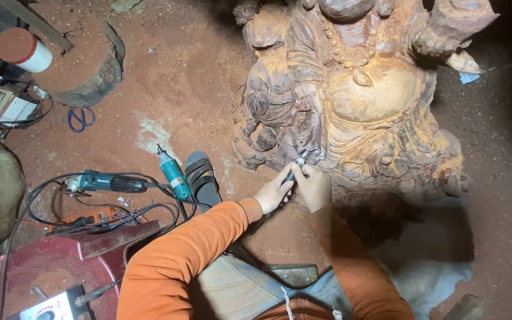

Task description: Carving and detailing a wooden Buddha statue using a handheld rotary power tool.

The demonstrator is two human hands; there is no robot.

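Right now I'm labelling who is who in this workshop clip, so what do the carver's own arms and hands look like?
Both arms wear long, bright orange sleeves that end at the wrists, dusted with reddish wood dust. The left hand and right hand are bare: no gloves, and no rings or watch that I can make out.

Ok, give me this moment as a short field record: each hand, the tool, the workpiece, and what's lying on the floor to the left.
left hand: grips the slim handpiece, orange sleeve
right hand: steadies the same handpiece near its tip
handpiece: tip against the lower folds of the carving
carving: large reddish wooden figure, beaded necklace, round belly
floor left: teal angle grinder, teal die grinder, black sandal, blue scissors
ground: red sawdust
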